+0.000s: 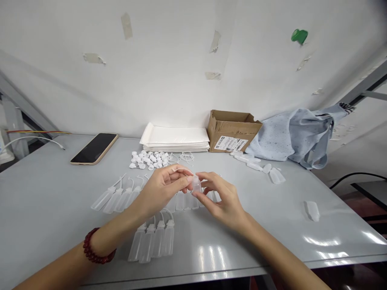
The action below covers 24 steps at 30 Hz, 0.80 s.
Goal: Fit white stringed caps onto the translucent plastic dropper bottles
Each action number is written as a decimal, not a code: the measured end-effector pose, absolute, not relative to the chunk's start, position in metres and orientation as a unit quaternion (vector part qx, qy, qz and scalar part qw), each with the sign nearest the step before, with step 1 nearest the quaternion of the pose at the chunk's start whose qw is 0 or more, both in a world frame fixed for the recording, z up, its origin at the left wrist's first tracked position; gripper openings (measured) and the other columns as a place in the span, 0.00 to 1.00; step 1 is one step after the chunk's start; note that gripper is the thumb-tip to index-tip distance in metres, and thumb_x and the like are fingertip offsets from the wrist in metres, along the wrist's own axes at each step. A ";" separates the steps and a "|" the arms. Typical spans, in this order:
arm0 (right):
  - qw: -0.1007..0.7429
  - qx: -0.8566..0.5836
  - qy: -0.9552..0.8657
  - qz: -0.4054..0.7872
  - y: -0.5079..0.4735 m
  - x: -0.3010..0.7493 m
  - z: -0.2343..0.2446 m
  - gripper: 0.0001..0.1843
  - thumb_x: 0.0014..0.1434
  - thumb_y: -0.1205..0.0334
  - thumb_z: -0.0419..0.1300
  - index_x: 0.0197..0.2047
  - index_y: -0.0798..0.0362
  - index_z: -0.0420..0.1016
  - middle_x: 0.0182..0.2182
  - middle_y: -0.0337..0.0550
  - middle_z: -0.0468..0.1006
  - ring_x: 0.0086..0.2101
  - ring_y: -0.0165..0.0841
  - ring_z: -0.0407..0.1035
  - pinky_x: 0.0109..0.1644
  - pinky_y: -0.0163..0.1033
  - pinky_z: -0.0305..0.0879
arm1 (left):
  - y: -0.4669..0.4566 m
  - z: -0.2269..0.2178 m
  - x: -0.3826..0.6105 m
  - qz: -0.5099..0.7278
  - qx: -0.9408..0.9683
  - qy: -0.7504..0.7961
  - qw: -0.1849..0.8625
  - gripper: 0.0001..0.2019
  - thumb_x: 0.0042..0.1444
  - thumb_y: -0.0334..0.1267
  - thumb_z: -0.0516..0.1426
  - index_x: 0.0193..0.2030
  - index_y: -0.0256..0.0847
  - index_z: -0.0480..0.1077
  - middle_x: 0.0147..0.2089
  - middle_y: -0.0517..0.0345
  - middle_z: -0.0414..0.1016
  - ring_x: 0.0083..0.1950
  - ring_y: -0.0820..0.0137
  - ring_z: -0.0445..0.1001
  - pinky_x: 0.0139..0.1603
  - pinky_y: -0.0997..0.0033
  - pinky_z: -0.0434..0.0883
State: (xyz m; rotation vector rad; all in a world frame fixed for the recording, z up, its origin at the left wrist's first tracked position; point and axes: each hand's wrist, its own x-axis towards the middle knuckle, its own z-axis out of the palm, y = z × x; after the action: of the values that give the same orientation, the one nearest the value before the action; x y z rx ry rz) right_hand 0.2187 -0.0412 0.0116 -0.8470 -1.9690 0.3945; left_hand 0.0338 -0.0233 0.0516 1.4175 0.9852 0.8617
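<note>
Both my hands meet over the middle of the grey table (pixel 42 201). My right hand (pixel 222 197) pinches a small clear plastic bottle (pixel 196 184) between thumb and fingers. My left hand (pixel 165 185) is closed on the bottle's top, fingertips holding a thin white cap piece with a strap. A dark red bead bracelet (pixel 93 247) is on my left wrist. Rows of finished translucent bottles lie below my hands (pixel 152 241) and to the left (pixel 116 197). A heap of small white caps (pixel 148 159) lies further back.
A phone (pixel 94 148) lies screen up at the back left. A stack of white padded envelopes (pixel 175 139), a cardboard box (pixel 231 131) and a light blue cloth (pixel 299 135) line the wall. Loose uncapped bottles (pixel 260 165) and one more (pixel 312 210) lie to the right.
</note>
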 end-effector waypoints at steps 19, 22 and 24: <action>0.461 -0.340 -0.819 -0.028 -0.040 0.219 0.010 0.14 0.60 0.68 0.58 0.50 0.52 0.66 0.36 0.48 0.78 0.36 0.35 0.75 0.27 0.34 0.71 | -0.023 0.045 0.031 0.370 0.659 0.431 0.493 0.09 0.54 0.43 0.60 0.39 0.42 0.75 0.38 0.56 0.76 0.41 0.64 0.72 0.43 0.67 0.69; 0.459 -0.345 -0.817 -0.042 -0.040 0.219 0.011 0.15 0.60 0.67 0.58 0.51 0.52 0.66 0.36 0.48 0.79 0.35 0.34 0.75 0.26 0.34 0.71 | -0.024 0.047 0.031 0.372 0.661 0.430 0.490 0.09 0.54 0.42 0.59 0.39 0.42 0.76 0.37 0.56 0.76 0.41 0.65 0.72 0.43 0.67 0.69; 0.457 -0.346 -0.818 -0.050 -0.040 0.219 0.011 0.16 0.60 0.67 0.58 0.51 0.52 0.65 0.36 0.48 0.79 0.34 0.34 0.75 0.27 0.34 0.71 | -0.025 0.047 0.031 0.371 0.665 0.430 0.484 0.09 0.55 0.42 0.59 0.39 0.42 0.76 0.37 0.56 0.76 0.40 0.65 0.72 0.43 0.67 0.68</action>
State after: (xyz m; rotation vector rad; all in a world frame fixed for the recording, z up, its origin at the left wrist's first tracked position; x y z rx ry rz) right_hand 0.2187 -0.0401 0.0112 -0.8530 -2.0149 -0.1220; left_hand 0.0314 -0.0246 0.0471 1.6206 1.0469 0.9040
